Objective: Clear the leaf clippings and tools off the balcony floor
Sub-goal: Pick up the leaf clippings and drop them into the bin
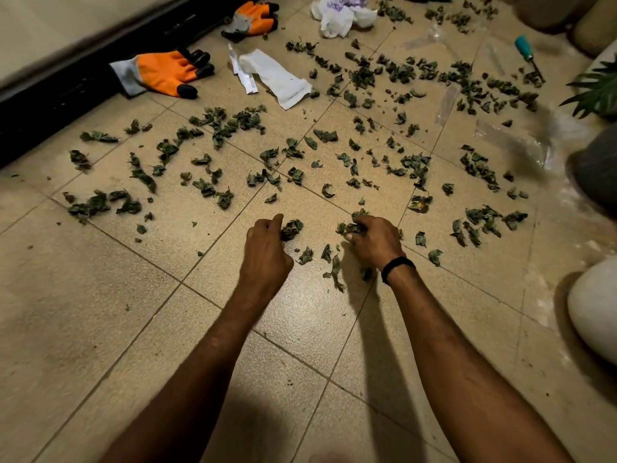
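Observation:
Dark green leaf clippings [213, 128] lie scattered over the beige tiled floor [100, 295], from the near middle to the far right. My left hand [265, 248] is low on the floor, its fingers curled round a clump of leaves [291, 228]. My right hand [372, 240], with a black band at the wrist, grips another clump of leaves [350, 227] beside it. A few loose leaves [330, 259] lie between and just under the two hands. A teal-handled tool [529, 55] lies among clippings at the far right.
Two orange work gloves [163, 73] [253, 18] lie at the far left by a black door track [50, 95]. White wrappers [277, 76] and a crumpled white bag [340, 15] sit beyond the leaves. Clear plastic [514, 138], pots [597, 165] and a white rounded object [594, 309] stand along the right.

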The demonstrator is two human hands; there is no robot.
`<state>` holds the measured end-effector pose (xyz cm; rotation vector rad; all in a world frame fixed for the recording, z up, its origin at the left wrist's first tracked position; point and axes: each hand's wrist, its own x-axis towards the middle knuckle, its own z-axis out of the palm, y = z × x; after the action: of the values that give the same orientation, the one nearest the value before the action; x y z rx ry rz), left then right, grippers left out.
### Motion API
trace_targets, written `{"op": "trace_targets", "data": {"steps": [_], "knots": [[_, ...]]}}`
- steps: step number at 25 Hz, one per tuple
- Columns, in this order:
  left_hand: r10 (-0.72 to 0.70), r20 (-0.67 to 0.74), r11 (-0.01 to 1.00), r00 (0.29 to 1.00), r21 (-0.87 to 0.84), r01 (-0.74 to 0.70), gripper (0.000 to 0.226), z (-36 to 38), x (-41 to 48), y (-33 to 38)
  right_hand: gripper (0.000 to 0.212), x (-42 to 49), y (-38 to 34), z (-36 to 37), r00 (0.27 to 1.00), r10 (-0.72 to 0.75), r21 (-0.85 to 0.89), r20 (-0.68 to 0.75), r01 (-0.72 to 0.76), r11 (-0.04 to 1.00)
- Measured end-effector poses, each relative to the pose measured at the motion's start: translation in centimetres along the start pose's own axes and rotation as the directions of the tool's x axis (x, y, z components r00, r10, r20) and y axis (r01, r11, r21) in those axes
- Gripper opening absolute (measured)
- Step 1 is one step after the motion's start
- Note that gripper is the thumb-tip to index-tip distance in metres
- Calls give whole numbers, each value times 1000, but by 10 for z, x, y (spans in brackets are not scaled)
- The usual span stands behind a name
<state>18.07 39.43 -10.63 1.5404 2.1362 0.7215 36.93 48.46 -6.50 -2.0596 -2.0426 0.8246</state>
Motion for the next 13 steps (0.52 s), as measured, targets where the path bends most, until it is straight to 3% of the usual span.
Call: {"op": "trace_targets", "data": {"steps": [2,4,7,10,13], "knots": [[21,126,1000,992,-15,-20,96,-6,0,5,68,-2,-4,3,986,-40,-27,162,45,999],[54,311,993,949,83,-84,112,-13,8,8,87,-3,-9,4,948,-82,-59,306,105,993],[65,433,965,899,202,-168,123,-11,18,8,109,-3,-13,7,912,-118,-209,393,214,954],[134,360,967,923,156,-202,100,-1,18,3,101,-3,-9,14,924,-157,-191,348,234,953],[172,183,985,968,-22,-171,55,7,18,-3,65,-5,-8,15,954,-207,-59,218,224,973]]}}
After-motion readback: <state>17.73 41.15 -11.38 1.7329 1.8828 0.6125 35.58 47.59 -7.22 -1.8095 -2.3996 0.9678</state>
